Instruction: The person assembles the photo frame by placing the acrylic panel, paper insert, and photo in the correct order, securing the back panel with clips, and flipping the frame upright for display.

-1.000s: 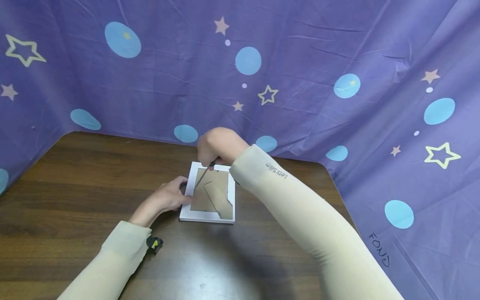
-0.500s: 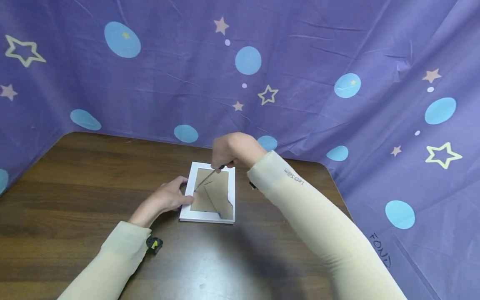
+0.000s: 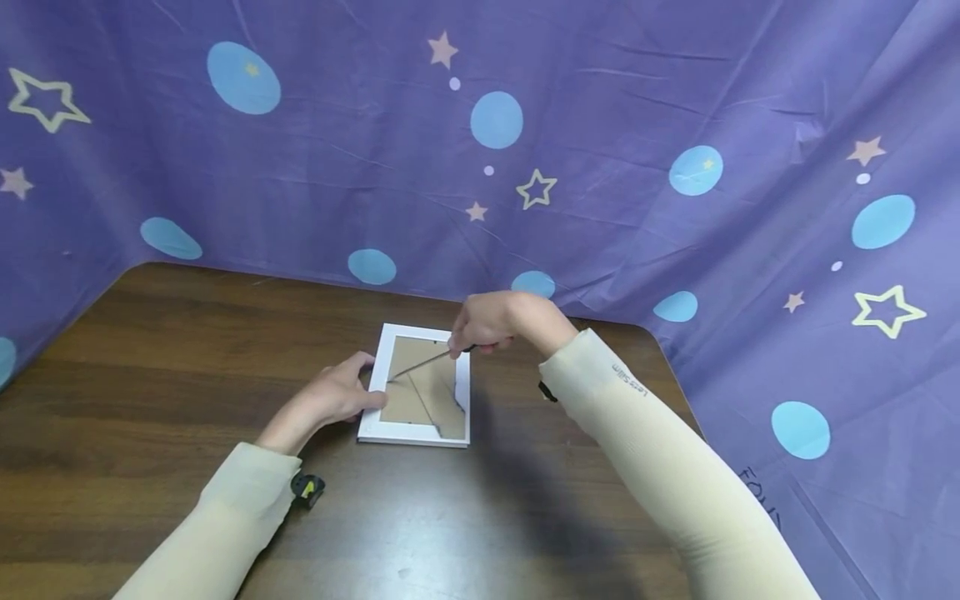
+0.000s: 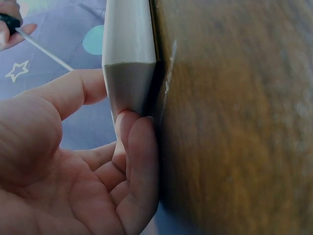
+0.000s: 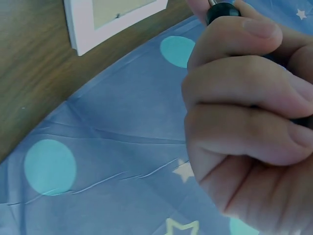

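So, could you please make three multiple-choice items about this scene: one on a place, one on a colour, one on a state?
1. Where does the picture frame lie?
A. on the wooden table
B. on the cloth
C. on a shelf

2. What colour is the frame's border?
A. black
B. white
C. red

3. What does the right hand do?
A. lies flat and holds nothing
B. grips a thin screwdriver
C. holds a cup

Answers:
1. A, the frame lies back side up on the brown table.
2. B, its border is white around the brown backing.
3. B, fingers curl round the dark handle; the left hand holds the frame's edge.
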### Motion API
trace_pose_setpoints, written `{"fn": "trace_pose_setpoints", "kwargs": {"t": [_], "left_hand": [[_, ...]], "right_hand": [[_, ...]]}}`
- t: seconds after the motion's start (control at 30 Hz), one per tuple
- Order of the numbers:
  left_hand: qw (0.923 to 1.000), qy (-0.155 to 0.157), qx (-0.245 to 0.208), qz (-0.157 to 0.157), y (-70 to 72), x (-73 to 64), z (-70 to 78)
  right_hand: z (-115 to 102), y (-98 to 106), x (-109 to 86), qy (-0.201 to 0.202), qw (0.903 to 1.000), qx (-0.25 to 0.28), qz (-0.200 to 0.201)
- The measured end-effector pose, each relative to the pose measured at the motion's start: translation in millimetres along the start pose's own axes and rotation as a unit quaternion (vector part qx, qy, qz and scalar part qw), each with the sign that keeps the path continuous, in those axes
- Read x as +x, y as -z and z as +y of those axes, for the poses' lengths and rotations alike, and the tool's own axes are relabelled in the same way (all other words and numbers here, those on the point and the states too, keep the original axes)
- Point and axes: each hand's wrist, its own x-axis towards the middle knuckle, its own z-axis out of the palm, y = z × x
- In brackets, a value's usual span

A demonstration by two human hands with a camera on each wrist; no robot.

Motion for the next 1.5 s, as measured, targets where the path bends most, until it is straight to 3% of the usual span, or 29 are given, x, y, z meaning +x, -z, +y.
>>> {"fn": "trace_pose_setpoints", "kwargs": {"t": [0.3,0.67,0.9,1.27,1.5], "left_hand": [[0.9999,-0.009,-0.002,0.004,0.2,-0.8,-2.0],[1.0000,-0.006,-0.005,0.002,-0.4,-0.2,-1.9],[1.0000,-0.004,-0.003,0.000,1.1,-1.4,-0.6],[1.0000,0.000,-0.004,-0.007,-2.0,1.6,-0.2],[1.0000,-0.005,-0.002,0.000,0.3,0.0,-0.6]], "right_hand": [[21,-10,2.5,0.014,0.9985,0.050,-0.018],[58,-27,13.7,0.002,0.9919,0.120,-0.042],[74,-37,19.1,0.019,0.9880,0.138,-0.066],[102,-62,34.5,0.001,0.9763,0.201,-0.079],[108,-71,40.9,-0.004,0.9681,0.234,-0.090]]}}
